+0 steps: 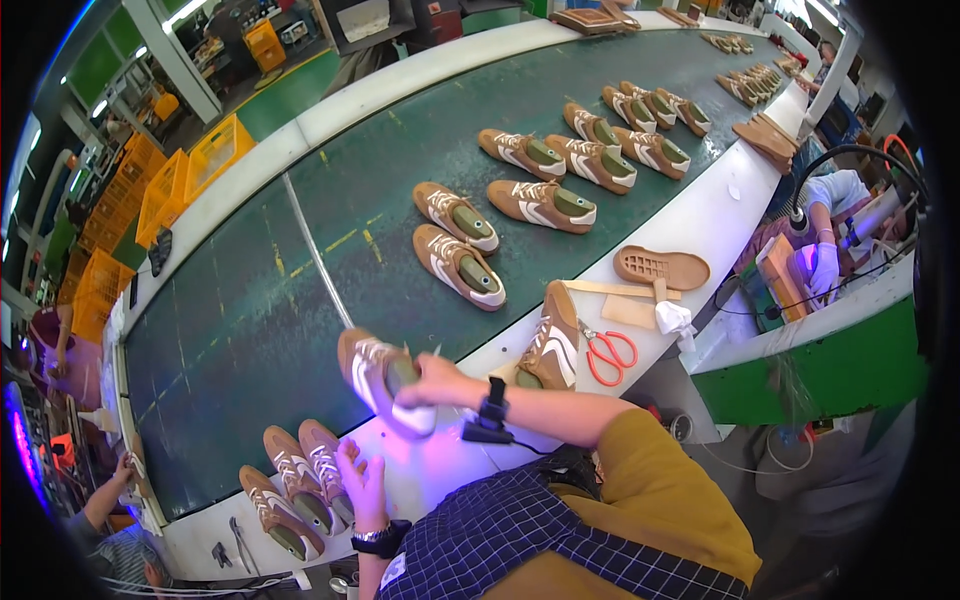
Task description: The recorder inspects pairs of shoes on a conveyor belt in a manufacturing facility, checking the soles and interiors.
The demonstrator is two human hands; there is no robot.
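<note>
Head view: held in the right hand [440, 382], one brown shoe [362, 362] with white laces and a white side, a little blurred, above the near edge of the green surface [220, 330]. Right fingers closed firmly around its heel end, toe directed away to the far left. Left hand [364, 485] half open, fingers loosely bent, with nothing in its hold; very near to three similar shoes [292, 470] at the near-left corner, but touching or not, impossible to tell. Along the white near edge, to the right of the held shoe: another shoe [553, 348], scissors [598, 340] with red handles, a brown sole [662, 268] and a crumpled white tissue [673, 318]. Across the green part, a thin metal strip [312, 238]; to its right, many laced shoes [540, 203] in rows toward the far-right end. Beyond the far-left edge, yellow crates [212, 160]; beyond the right edge, a co-worker's gloved hand [824, 268].
</note>
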